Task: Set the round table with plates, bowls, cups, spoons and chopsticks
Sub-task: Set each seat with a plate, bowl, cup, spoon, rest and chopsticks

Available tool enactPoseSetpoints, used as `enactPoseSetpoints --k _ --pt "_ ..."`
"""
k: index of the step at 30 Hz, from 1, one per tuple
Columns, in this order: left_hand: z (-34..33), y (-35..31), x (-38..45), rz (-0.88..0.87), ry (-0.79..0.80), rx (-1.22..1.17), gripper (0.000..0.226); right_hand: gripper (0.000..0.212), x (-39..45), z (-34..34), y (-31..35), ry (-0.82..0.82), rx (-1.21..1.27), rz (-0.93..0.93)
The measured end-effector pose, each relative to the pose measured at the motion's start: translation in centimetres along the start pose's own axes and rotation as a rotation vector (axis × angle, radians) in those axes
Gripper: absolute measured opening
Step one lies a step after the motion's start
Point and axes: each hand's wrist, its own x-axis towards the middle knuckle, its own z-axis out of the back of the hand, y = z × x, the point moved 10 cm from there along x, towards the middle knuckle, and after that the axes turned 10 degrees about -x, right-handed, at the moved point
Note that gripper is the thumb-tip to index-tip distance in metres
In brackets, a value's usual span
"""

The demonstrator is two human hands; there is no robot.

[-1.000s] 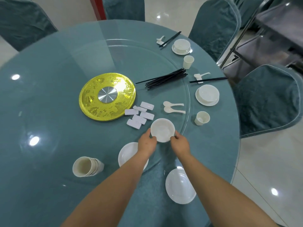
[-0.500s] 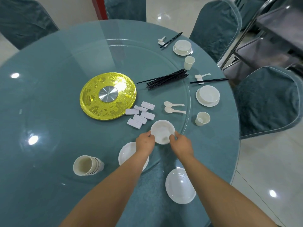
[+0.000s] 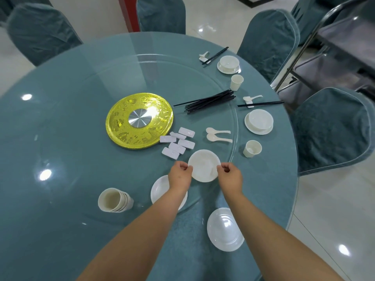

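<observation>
A white bowl [image 3: 204,165] is tilted up above the glass turntable, gripped at its rim by my left hand [image 3: 180,175] on its left and my right hand [image 3: 230,176] on its right. A white plate [image 3: 159,191] lies partly under my left forearm. Another white plate [image 3: 224,229] sits at the near table edge. A stack of cups [image 3: 113,199] lies on its side to the left. Two spoons [image 3: 218,134], several white chopstick rests [image 3: 178,144] and a bundle of black chopsticks [image 3: 207,101] lie beyond the bowl.
Two set places stand at the right: bowl on plate [image 3: 258,121] with cup [image 3: 252,148], and bowl on plate [image 3: 228,64] with cup [image 3: 236,82]. A gold disc [image 3: 139,120] marks the turntable's centre. Covered chairs [image 3: 332,128] ring the table; a metal trolley [image 3: 334,47] stands far right.
Both hands have shifted their grip on the bowl's rim, and its near edge has lifted so it tilts toward me. The camera has pulled back slightly.
</observation>
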Motion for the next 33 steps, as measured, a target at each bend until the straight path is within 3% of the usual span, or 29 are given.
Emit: enactPoseSetpoints --k 6,14,20,25,33 --pt "-0.4 1.6 -3.2 0.004 0.067 0.023 0.014 0.01 -2.4 1.3 -3.3 0.033 0.007 -0.053" --pt "-3.5 6.4 -8.7 -0.035 0.184 0.288 0.011 0.022 -7.3 3.7 -13.4 0.053 -0.067 -0.2" --pt "-5.4 11.8 -11.7 0.057 0.271 0.328 0.016 0.023 -9.9 4.2 -19.1 0.065 -0.118 -0.286" --pt "-5.8 13.3 -11.8 0.003 0.277 0.478 0.023 0.023 -10.8 4.2 -21.0 0.059 -0.174 -0.312" --pt "-6.1 13.9 -12.1 -0.022 0.326 0.53 0.032 0.02 -11.0 4.5 -21.5 0.024 -0.217 -0.314"
